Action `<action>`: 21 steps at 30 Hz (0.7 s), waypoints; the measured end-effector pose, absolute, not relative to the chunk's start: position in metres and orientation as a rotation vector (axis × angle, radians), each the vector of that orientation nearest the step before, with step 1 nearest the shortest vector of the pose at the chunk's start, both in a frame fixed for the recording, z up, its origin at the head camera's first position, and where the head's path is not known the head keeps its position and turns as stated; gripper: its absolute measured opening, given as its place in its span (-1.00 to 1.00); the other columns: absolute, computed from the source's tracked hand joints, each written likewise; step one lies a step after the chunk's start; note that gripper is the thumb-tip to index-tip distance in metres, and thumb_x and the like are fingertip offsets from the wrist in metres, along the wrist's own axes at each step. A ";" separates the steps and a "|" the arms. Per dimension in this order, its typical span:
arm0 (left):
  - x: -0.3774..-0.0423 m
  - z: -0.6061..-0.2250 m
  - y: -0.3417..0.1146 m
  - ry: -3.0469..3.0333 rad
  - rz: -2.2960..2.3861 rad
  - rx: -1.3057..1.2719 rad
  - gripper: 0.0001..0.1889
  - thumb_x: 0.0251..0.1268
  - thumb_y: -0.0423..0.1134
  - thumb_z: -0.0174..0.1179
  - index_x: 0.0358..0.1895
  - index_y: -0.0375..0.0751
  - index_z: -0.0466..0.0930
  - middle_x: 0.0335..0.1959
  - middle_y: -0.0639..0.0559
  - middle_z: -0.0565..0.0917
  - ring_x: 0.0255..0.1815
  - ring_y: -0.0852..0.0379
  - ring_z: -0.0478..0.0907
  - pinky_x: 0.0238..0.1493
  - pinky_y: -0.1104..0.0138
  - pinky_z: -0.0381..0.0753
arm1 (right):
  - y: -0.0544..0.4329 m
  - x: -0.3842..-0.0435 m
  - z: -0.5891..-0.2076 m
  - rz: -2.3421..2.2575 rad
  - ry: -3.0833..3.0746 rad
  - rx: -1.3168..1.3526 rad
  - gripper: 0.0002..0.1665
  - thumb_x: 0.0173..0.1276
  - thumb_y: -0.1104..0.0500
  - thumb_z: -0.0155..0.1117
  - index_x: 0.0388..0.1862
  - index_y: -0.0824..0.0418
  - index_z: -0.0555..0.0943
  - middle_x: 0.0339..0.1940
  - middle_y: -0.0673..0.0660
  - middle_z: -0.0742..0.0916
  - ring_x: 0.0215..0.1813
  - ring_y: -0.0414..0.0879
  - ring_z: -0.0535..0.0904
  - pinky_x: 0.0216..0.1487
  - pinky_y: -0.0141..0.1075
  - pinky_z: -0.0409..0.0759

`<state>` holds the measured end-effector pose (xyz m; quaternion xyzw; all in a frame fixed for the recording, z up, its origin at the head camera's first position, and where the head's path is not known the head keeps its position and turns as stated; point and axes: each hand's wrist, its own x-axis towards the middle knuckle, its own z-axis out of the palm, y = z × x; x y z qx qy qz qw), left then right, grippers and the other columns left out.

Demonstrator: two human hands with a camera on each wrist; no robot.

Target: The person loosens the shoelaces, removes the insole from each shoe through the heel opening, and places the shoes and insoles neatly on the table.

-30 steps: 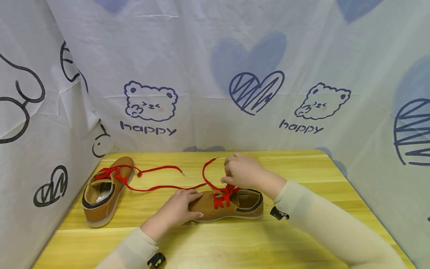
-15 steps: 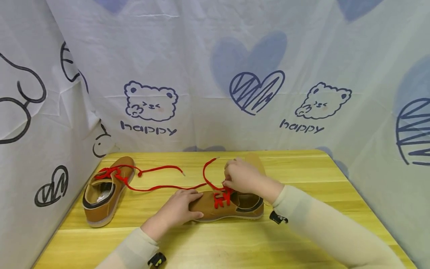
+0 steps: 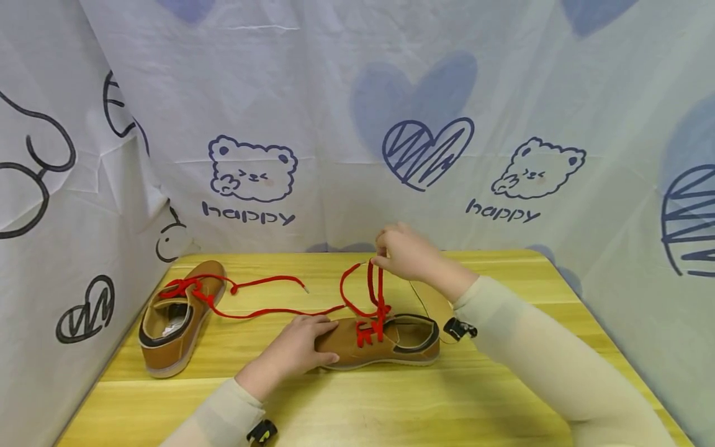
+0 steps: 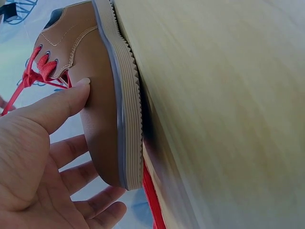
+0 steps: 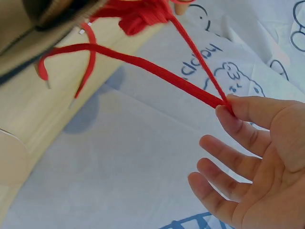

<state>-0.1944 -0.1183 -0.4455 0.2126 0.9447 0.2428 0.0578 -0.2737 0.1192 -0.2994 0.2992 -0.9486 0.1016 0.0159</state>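
Observation:
A brown shoe with red laces lies lengthwise on the table, toe to the left. My left hand grips its toe. In the left wrist view the thumb presses the shoe's upper, and the fingers reach behind the toe. Above the shoe, my right hand pinches a red shoelace between thumb and index finger. The right wrist view shows the lace doubled back at the fingertips, both strands running to the red knot. The other lace end curves on the table behind the shoe.
A second brown shoe stands at the left of the wooden table, its red laces trailing right towards the first shoe. A flat tan piece with a thin cord lies behind the right forearm. A printed white cloth encloses the back and sides.
My right hand has risen from the knot, drawing the red lace up into a tall loop. The left hand and both shoes have stayed in place.

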 end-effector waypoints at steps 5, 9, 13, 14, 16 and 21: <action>-0.194 -0.445 -0.120 2.866 0.729 0.653 -0.30 0.18 0.00 0.46 0.37 -0.20 0.51 0.36 -0.22 0.48 0.37 -0.30 0.33 0.37 -0.15 0.29 | 0.113 -0.283 -0.291 0.336 -2.927 0.903 -0.62 0.44 0.08 0.33 -0.60 0.14 0.58 -0.03 0.19 0.70 0.07 0.14 0.51 0.18 -0.05 0.48; -0.194 -0.444 -0.120 2.866 0.731 0.645 -0.30 0.16 0.00 0.47 0.36 -0.19 0.52 0.36 -0.21 0.48 0.37 -0.29 0.33 0.35 -0.16 0.30 | 0.109 -0.292 -0.290 0.370 -2.910 0.863 -0.66 0.45 0.07 0.31 -0.55 0.15 0.59 -0.23 0.12 0.68 -0.09 0.08 0.50 0.02 -0.10 0.49; -0.194 -0.443 -0.120 2.869 0.726 0.636 -0.30 0.15 0.00 0.48 0.35 -0.18 0.53 0.35 -0.19 0.49 0.36 -0.28 0.33 0.34 -0.17 0.31 | 0.106 -0.301 -0.288 0.420 -2.896 0.807 -0.67 0.48 0.08 0.27 -0.50 0.18 0.57 -0.34 0.10 0.62 -0.15 0.07 0.46 -0.11 -0.12 0.47; -0.194 -0.443 -0.120 2.870 0.723 0.638 -0.30 0.15 0.00 0.48 0.35 -0.18 0.53 0.35 -0.19 0.50 0.36 -0.28 0.34 0.34 -0.17 0.31 | 0.106 -0.304 -0.287 0.428 -2.892 0.791 -0.67 0.48 0.08 0.27 -0.50 0.19 0.56 -0.34 0.10 0.61 -0.13 0.08 0.46 -0.10 -0.12 0.47; -0.194 -0.442 -0.120 2.870 0.718 0.645 -0.30 0.15 0.00 0.47 0.35 -0.18 0.54 0.35 -0.19 0.50 0.36 -0.29 0.34 0.34 -0.17 0.31 | 0.105 -0.308 -0.285 0.440 -2.892 0.759 -0.65 0.49 0.07 0.26 -0.50 0.19 0.55 -0.32 0.11 0.61 -0.12 0.08 0.46 -0.09 -0.12 0.47; -0.195 -0.442 -0.118 2.866 0.716 0.654 -0.30 0.15 0.00 0.47 0.35 -0.19 0.54 0.34 -0.19 0.50 0.36 -0.29 0.34 0.34 -0.16 0.31 | 0.105 -0.318 -0.285 0.431 -2.914 0.723 -0.64 0.51 0.03 0.24 -0.47 0.20 0.55 -0.28 0.12 0.61 -0.12 0.07 0.45 -0.06 -0.13 0.47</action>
